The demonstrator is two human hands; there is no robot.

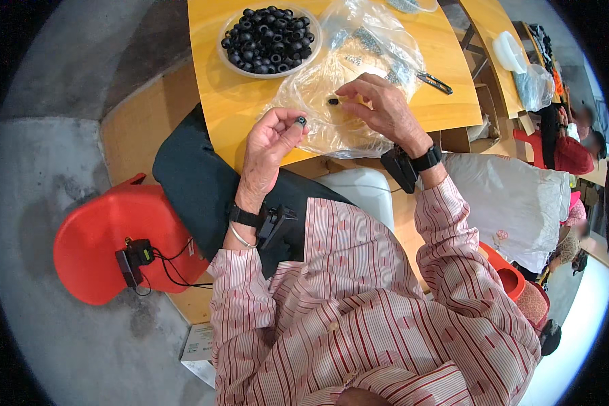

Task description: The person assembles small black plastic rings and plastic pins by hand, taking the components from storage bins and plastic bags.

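over there the left hand pinches a small black part, but from here i can't tell whether the right hand grips the black piece at its fingertips, a clear plastic bag beneath.

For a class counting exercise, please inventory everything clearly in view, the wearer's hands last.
Tables: at least two, yellow, upper half
Tubs: two, translucent, nearer table
Pieces: many, black, in left tub
Bags: two, clear, one per table
Loose pieces: two, black, over nearer bag
Snips: one, dark, right of nearer bag
Bowl: one, white, farther table
Sack: one, white, right
Seat: one, red, left
Devices: two, black, on seat
Carton: one, white, lower left
Co-workers: at least two, reddish clothing, right edge
Shirt: one, pink-striped, lower centre
Left grip: one, bare, pinching a loose piece
Right grip: one, bare, above nearer bag
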